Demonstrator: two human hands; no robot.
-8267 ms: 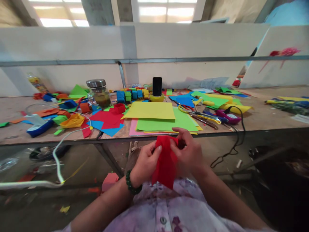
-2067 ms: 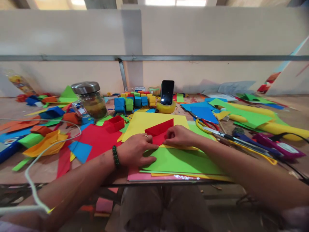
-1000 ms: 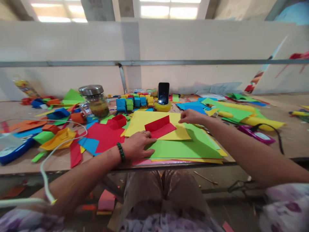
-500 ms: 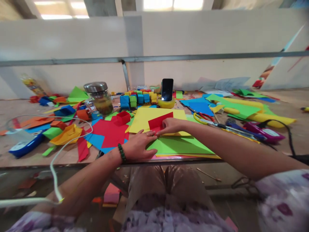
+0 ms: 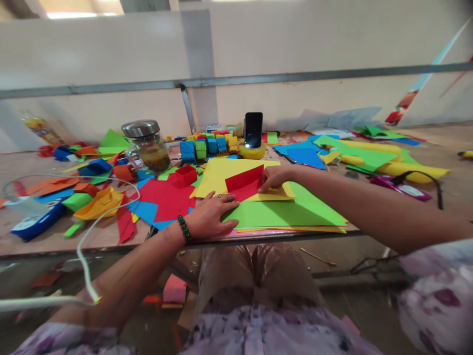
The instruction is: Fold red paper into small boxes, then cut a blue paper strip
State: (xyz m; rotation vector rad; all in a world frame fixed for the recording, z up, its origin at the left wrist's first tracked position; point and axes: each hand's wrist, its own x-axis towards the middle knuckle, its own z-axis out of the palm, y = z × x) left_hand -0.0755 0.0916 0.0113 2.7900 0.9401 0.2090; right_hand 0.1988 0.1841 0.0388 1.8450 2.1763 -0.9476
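Note:
A folded red paper [image 5: 244, 183] lies on a yellow sheet [image 5: 221, 173] that tops a stack with a green sheet [image 5: 291, 213]. My left hand [image 5: 211, 214] rests flat, fingers spread, beside the red paper's near left corner on the stack. My right hand [image 5: 274, 177] presses its bunched fingertips down on the red paper's right edge. The far flap of the red paper stands up at an angle.
A small red paper box [image 5: 185, 175], a glass jar [image 5: 148, 146], coloured paper cubes [image 5: 205, 145] and a phone on a yellow stand [image 5: 253, 133] sit behind. Loose paper scraps [image 5: 96, 202] and a white cable [image 5: 88, 231] lie left; a purple tool [image 5: 401, 188] lies right.
The red paper came from my lap onto the yellow sheet. My right hand reached away to the right, then returned to the paper's right edge. My left hand stayed flat.

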